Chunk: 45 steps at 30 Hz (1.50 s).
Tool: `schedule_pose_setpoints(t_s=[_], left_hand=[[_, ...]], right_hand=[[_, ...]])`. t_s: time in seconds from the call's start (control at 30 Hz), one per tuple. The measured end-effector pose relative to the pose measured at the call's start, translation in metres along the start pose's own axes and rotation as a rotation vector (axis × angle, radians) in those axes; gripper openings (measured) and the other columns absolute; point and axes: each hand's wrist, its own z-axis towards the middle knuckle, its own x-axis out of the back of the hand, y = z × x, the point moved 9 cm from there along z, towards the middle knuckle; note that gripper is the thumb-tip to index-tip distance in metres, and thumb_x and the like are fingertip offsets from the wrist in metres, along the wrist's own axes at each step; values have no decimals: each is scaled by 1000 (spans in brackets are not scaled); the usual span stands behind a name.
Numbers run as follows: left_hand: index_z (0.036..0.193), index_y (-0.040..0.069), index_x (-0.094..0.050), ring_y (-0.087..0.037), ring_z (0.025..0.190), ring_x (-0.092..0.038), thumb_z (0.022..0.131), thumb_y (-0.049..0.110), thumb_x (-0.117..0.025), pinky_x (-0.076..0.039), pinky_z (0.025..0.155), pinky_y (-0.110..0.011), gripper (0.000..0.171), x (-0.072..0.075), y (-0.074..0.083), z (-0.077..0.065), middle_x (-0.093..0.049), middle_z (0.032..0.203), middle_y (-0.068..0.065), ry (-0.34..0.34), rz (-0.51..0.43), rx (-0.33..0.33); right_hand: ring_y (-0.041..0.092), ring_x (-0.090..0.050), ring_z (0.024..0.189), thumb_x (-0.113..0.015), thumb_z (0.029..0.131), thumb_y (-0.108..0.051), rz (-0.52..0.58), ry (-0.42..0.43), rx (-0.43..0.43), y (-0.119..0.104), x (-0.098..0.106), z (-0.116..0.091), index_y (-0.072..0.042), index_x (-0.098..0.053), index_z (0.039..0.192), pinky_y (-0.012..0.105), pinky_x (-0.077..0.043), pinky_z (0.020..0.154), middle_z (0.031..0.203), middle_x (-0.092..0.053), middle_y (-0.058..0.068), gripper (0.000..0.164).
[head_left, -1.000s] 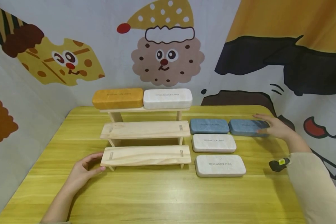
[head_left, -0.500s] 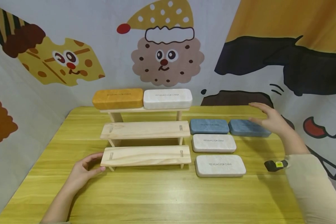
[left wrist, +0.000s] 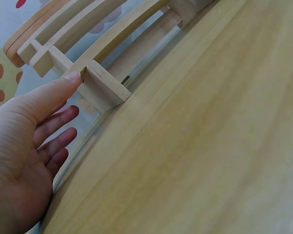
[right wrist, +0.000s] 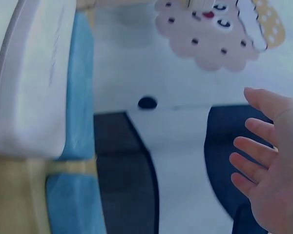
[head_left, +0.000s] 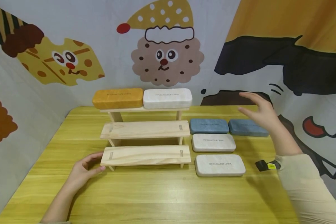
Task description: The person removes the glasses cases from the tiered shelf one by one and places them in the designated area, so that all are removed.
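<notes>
My left hand [head_left: 82, 172] is at the left end of a three-tier wooden stand [head_left: 145, 155]. In the left wrist view its thumb touches the lowest shelf's corner, while the other fingers hang loosely curled beside the stand. Nothing is in my right hand [head_left: 264, 113], raised above the right blue glasses case [head_left: 246, 128] with its thumb and fingers spread. Another blue case [head_left: 209, 126] lies to the left of that one. In front are two pale cases, a rear one [head_left: 214, 143] and a nearer one [head_left: 220, 165].
On the stand's top shelf sit an orange case [head_left: 117, 98] and a white case [head_left: 168, 98], side by side. The middle and lowest shelves hold nothing. A printed cartoon curtain [head_left: 168, 71] hangs behind the wooden table [head_left: 145, 193].
My right hand has lifted away from the right blue case and moved up and to the left. The left hand, the stand and the cases have stayed in place.
</notes>
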Motion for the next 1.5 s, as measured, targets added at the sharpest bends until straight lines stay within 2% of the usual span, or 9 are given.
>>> schedule_pose_setpoints(t_s=[0.37, 0.6, 0.93, 1.3, 1.5], left_hand=[[130, 3, -56, -2, 110, -49, 83, 22, -77, -36, 89, -9, 54, -1, -2, 1, -56, 127, -16, 6, 14, 5], [129, 1, -56, -3, 111, -49, 83, 21, -77, -36, 89, -9, 54, 0, 0, 1, -56, 128, -19, 4, 10, 4], [129, 1, -56, -2, 110, -50, 83, 19, -77, -36, 89, -9, 54, 0, 2, 0, -56, 128, -20, 1, -3, 0], [129, 1, -56, 3, 108, -49, 83, 18, -77, -36, 89, -9, 53, 0, 2, 1, -57, 127, -17, 1, 1, -10], [129, 2, -56, 2, 108, -50, 83, 19, -77, -37, 89, -9, 53, 0, 2, 1, -57, 126, -16, 1, 4, -9]], right_hand=[[30, -33, 135, -72, 88, -23, 100, 42, 128, -61, -11, 6, -12, -52, 138, 55, -26, 108, 143, -44, 12, 56], [27, -36, 133, -74, 86, -19, 130, 49, 203, -90, -20, 9, -11, -53, 138, 53, -28, 107, 141, -47, 9, 56], [26, -38, 132, -77, 83, -23, 132, 52, 295, -121, -36, 15, -10, -53, 137, 51, -31, 106, 140, -48, 9, 60], [22, -35, 134, -79, 82, -29, 126, -3, 296, -146, -61, 26, -13, -51, 139, 50, -32, 105, 142, -45, 3, 66], [23, -34, 135, -78, 83, -30, 135, -31, 322, -158, -74, 32, -12, -50, 139, 50, -31, 106, 144, -44, 6, 65]])
